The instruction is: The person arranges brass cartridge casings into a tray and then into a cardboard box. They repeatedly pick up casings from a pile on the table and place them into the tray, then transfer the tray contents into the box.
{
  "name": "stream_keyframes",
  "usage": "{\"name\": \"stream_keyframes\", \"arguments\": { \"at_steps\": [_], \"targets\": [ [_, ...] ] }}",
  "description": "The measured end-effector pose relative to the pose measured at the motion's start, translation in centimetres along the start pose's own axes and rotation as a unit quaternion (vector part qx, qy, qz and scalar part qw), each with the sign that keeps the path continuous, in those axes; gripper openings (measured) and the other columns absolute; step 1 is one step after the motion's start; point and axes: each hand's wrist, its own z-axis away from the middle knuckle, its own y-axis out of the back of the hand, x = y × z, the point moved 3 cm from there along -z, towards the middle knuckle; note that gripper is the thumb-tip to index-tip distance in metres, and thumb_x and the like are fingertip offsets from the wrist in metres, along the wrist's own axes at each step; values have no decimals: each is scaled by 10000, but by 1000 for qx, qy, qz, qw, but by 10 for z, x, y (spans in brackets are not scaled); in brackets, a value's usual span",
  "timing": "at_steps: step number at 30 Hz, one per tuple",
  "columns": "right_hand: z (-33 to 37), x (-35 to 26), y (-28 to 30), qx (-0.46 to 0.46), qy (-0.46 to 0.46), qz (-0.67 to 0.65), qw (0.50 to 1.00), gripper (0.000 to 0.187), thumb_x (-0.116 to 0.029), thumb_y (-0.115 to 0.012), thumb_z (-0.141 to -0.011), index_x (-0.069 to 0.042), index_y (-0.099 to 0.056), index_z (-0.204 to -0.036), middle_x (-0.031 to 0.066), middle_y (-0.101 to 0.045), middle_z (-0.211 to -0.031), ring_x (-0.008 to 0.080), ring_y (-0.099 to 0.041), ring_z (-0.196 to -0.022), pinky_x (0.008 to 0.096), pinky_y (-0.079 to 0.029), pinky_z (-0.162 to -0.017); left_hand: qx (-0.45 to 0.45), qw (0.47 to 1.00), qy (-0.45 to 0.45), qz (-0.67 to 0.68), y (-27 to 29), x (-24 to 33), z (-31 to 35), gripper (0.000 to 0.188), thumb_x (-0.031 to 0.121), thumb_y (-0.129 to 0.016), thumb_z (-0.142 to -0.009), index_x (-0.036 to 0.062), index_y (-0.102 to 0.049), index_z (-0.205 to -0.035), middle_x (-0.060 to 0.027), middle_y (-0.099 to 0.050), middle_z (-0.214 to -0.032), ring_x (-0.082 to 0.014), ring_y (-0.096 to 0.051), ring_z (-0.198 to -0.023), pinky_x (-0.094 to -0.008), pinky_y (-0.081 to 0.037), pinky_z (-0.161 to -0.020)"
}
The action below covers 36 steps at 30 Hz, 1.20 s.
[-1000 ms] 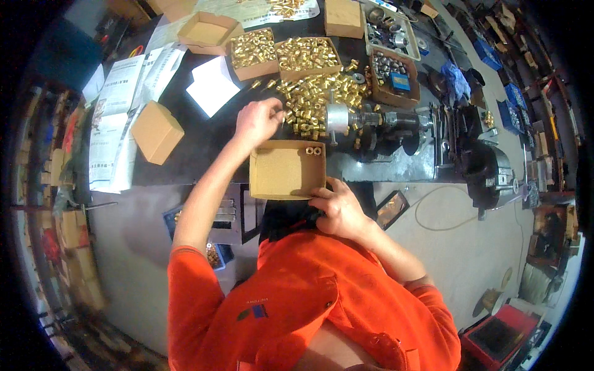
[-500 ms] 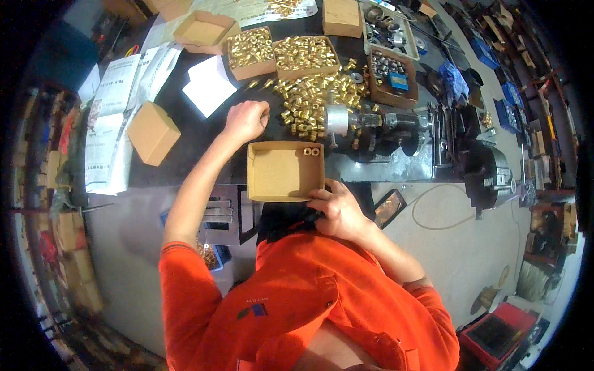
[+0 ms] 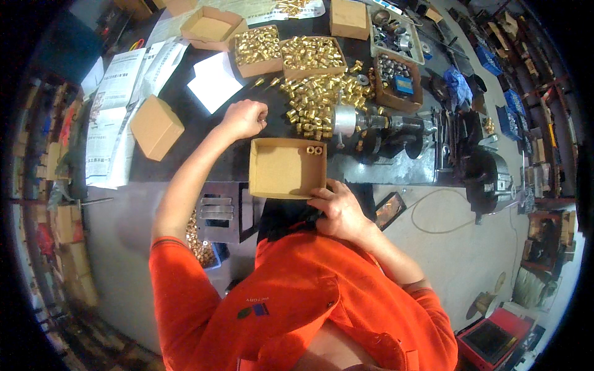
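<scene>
An open cardboard box (image 3: 272,179) rests at the near edge of the workbench, in front of my body. Two small brass nuts (image 3: 314,150) stand side by side in its far right corner. My right hand (image 3: 339,210) grips the box by its near right corner. Beyond the box's far left corner, my left hand (image 3: 245,119) is curled closed over the dark bench top; whatever its fingers may hold is hidden. Right of that hand spreads a loose pile of brass fittings (image 3: 309,102). Behind the pile are two cardboard boxes (image 3: 315,71) full of similar fittings.
A metal fixture with a cylindrical end (image 3: 344,120) lies right of the pile. Left are a closed cardboard box (image 3: 156,128), newspaper (image 3: 111,133) and white paper (image 3: 213,83). A box of dark metal parts (image 3: 399,98) sits farther right. Below the bench is a blue bin (image 3: 213,256).
My left hand stays closed in nearly the same place, while its elbow has swung slightly outward to the left. The view has shifted a little; the right hand keeps its hold on the box.
</scene>
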Motion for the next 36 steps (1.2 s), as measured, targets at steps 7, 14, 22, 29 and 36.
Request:
{"name": "stream_keyframes", "arguments": {
  "at_steps": [7,14,22,29,36],
  "targets": [
    [2,1,0,-2,-5,10,1000,427,-170,-681,-586,-67,-695,-1000,103,-613,-1155,424,-488,-1144,488,-411,-985,110,981,23,156,27,18,27,101,124,-685,-755,47,-659,-815,-98,-652,-689,-213,-649,-613,-336,-506,-597],
    [0,-1,3,14,10,15,1000,430,-174,-685,-574,-65,-698,-990,107,-616,-1132,418,-498,-1113,483,-417,-970,118,990,-60,46,-25,82,56,159,224,-670,-765,83,-703,-830,-132,-679,-794,-312,-662,-692,-432,-523,-642],
    [2,2,-3,17,9,19,1000,424,-179,-688,-570,-58,-696,-977,107,-617,-1098,419,-497,-1117,486,-426,-961,94,993,-70,14,-61,91,42,162,249,-626,-828,114,-694,-883,-139,-670,-712,-315,-656,-644,-438,-522,-612],
    [0,-1,1,16,10,21,1000,424,-178,-681,-574,-59,-696,-980,110,-618,-1097,423,-495,-1121,489,-428,-957,142,982,-123,8,-65,93,42,150,244,-616,-850,97,-630,-879,-137,-626,-612,-317,-628,-569,-433,-495,-516],
    [-1,0,-1,16,10,13,1000,412,-163,-672,-578,-60,-700,-976,108,-620,-1120,427,-497,-1125,492,-422,-968,117,986,-115,13,-42,95,45,147,238,-650,-826,98,-665,-865,-143,-643,-659,-317,-641,-597,-412,-502,-536]
  ]
}}
